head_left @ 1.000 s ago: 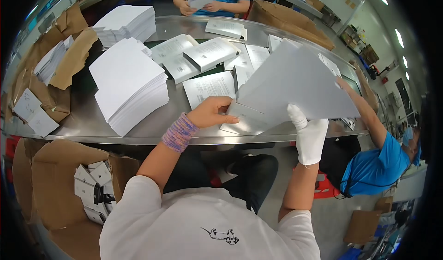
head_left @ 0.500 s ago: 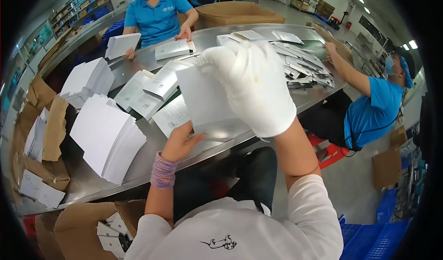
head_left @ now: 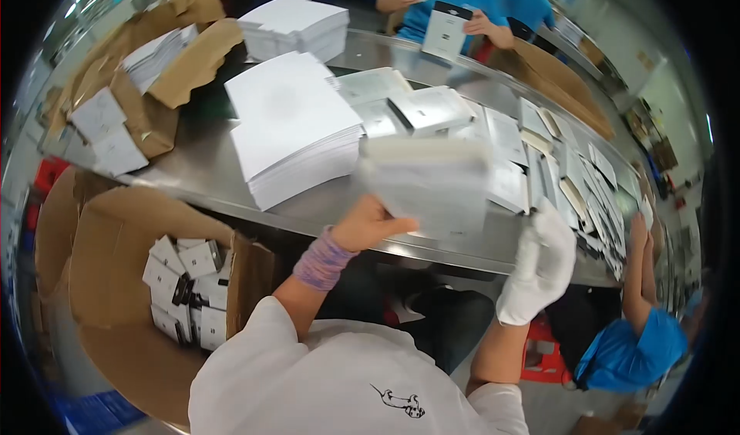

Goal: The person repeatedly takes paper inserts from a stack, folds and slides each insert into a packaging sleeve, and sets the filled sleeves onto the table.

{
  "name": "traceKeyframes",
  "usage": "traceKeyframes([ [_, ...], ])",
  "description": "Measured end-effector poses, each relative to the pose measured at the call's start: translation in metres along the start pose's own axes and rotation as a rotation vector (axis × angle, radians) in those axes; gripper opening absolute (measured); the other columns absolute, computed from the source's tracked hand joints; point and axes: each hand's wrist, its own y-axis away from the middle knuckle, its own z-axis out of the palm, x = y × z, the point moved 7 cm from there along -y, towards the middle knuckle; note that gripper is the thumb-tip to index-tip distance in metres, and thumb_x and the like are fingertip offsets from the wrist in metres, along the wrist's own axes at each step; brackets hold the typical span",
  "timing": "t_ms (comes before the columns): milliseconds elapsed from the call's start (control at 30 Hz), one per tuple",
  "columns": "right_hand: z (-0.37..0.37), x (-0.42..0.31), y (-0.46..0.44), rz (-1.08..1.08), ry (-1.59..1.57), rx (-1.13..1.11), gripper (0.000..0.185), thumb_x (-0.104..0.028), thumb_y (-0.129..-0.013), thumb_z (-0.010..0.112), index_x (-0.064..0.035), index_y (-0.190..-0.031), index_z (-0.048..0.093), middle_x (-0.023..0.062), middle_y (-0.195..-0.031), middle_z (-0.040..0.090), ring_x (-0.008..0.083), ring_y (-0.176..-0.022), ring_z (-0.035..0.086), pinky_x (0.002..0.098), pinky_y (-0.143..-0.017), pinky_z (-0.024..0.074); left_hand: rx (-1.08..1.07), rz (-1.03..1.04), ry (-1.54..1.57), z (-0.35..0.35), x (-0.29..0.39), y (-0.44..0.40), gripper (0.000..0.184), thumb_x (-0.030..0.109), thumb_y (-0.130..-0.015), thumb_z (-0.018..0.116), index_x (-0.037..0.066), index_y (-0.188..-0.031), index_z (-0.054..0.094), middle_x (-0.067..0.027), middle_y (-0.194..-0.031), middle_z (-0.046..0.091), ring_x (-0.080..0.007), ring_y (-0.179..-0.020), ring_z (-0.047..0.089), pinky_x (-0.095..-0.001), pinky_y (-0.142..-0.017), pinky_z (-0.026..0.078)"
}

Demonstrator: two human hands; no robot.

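Observation:
My left hand (head_left: 368, 225) grips a flat white carton (head_left: 428, 184) by its lower left edge, thumb in front. The carton is tilted above the metal table and smeared by motion. My right hand (head_left: 542, 269), in a white glove, is raised at the table's near edge, to the right of the carton and apart from it. Its fingers are loosely bent and slightly apart, with nothing visible in them. A stack of white sheets or flat cartons (head_left: 293, 126) stands just left of my left hand. Several printed cartons (head_left: 432, 109) lie behind the held one.
A second white stack (head_left: 297, 26) stands farther back. At lower left, an open cardboard box (head_left: 116, 281) holds several small white boxes (head_left: 204, 288). Many flat cartons (head_left: 593, 196) are heaped at right. A co-worker opposite holds a carton (head_left: 447, 30); another person (head_left: 636, 350) sits at right.
My view has turned left, bringing the cardboard box further into sight. The gloved right hand has come off the carton and lowered to the right. My left hand now holds the carton alone.

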Motion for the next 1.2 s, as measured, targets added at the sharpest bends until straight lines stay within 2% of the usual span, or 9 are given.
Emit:
traceKeyframes([
  [167,0.071,0.047,0.019,0.542,-0.236,-0.230,0.026,-0.006,-0.089,0.065,-0.0049,-0.115,0.067,0.0117,-0.115,0.067,0.0186,-0.105,0.062,0.0311,-0.093,0.0473,0.246,0.468,0.193,-0.052,0.121,0.043,0.055,0.031,-0.085,0.072,0.004,-0.130,0.056,-0.0152,-0.124,0.060,-0.0268,-0.114,0.056,-0.0407,-0.098,0.043],
  [267,0.143,0.051,0.019,0.298,-0.078,-0.551,0.028,-0.010,-0.089,0.065,-0.0029,-0.116,0.065,0.0137,-0.117,0.065,0.0263,-0.110,0.061,0.0333,-0.096,0.0457,0.305,0.760,0.277,-0.080,0.160,0.066,0.064,0.038,-0.086,0.070,0.004,-0.137,0.052,-0.0193,-0.137,0.053,-0.0341,-0.129,0.049,-0.0464,-0.110,0.036],
  [300,0.171,0.052,0.021,0.198,-0.072,-0.649,0.031,-0.013,-0.089,0.065,-0.0030,-0.118,0.064,0.0159,-0.119,0.064,0.0303,-0.113,0.059,0.0346,-0.098,0.0446,0.320,0.575,-0.439,-0.090,0.165,0.062,0.061,0.038,-0.083,0.072,0.005,-0.131,0.056,-0.0196,-0.134,0.055,-0.0380,-0.125,0.051,-0.0500,-0.106,0.037],
  [400,0.233,0.058,0.021,0.301,-0.165,-0.703,0.039,-0.021,-0.088,0.066,-0.0021,-0.122,0.061,0.0195,-0.122,0.061,0.0336,-0.118,0.055,0.0366,-0.102,0.0420,0.695,0.377,-1.264,-0.127,0.118,0.044,0.051,0.037,-0.086,0.070,0.005,-0.125,0.061,-0.0162,-0.132,0.057,-0.0397,-0.124,0.050,-0.0503,-0.106,0.035],
  [533,0.291,0.080,0.017,0.320,-0.143,-0.723,0.043,-0.029,-0.091,0.064,-0.0012,-0.123,0.061,0.0215,-0.123,0.061,0.0331,-0.118,0.056,0.0375,-0.101,0.0426,0.818,0.285,-1.598,-0.129,0.101,0.042,0.042,0.037,-0.084,0.070,0.007,-0.114,0.066,-0.0168,-0.124,0.061,-0.0395,-0.117,0.055,-0.0535,-0.102,0.038],
  [667,0.297,0.052,0.010,0.684,-0.187,-0.987,0.044,-0.036,-0.093,0.060,-0.0009,-0.120,0.064,0.0226,-0.114,0.066,0.0342,-0.109,0.062,0.0399,-0.094,0.0460,0.804,0.204,-1.562,-0.132,0.102,0.042,0.041,0.039,-0.091,0.063,0.008,-0.117,0.066,-0.0163,-0.127,0.060,-0.0374,-0.121,0.054,-0.0514,-0.106,0.035],
  [867,0.297,0.057,-0.006,0.381,-0.075,-0.699,0.040,-0.032,-0.091,0.063,0.0012,-0.114,0.066,0.0179,-0.095,0.070,0.0211,-0.091,0.066,0.0310,-0.082,0.0490,0.806,0.209,-1.578,-0.131,0.100,0.042,0.040,0.038,-0.091,0.063,0.008,-0.118,0.066,-0.0156,-0.127,0.060,-0.0364,-0.120,0.054,-0.0503,-0.107,0.034],
  [1067,0.282,0.049,-0.007,0.801,-0.701,-0.563,0.035,-0.019,-0.090,0.067,0.0056,-0.115,0.063,0.0101,-0.101,0.070,0.0148,-0.092,0.065,0.0266,-0.078,0.0511,0.744,0.274,-1.418,-0.136,0.102,0.049,0.039,0.025,-0.097,0.057,0.006,-0.130,0.059,-0.0159,-0.135,0.055,-0.0341,-0.127,0.050,-0.0480,-0.110,0.031],
  [1200,0.248,0.046,0.025,1.017,-1.221,-0.449,0.034,-0.013,-0.091,0.065,0.0046,-0.119,0.058,0.0117,-0.110,0.065,0.0163,-0.094,0.064,0.0330,-0.083,0.0551,0.964,0.408,-0.750,-0.153,0.115,0.071,0.055,0.012,-0.098,0.054,-0.008,-0.145,0.032,-0.0190,-0.144,0.043,-0.0299,-0.129,0.047,-0.0404,-0.111,0.030],
])
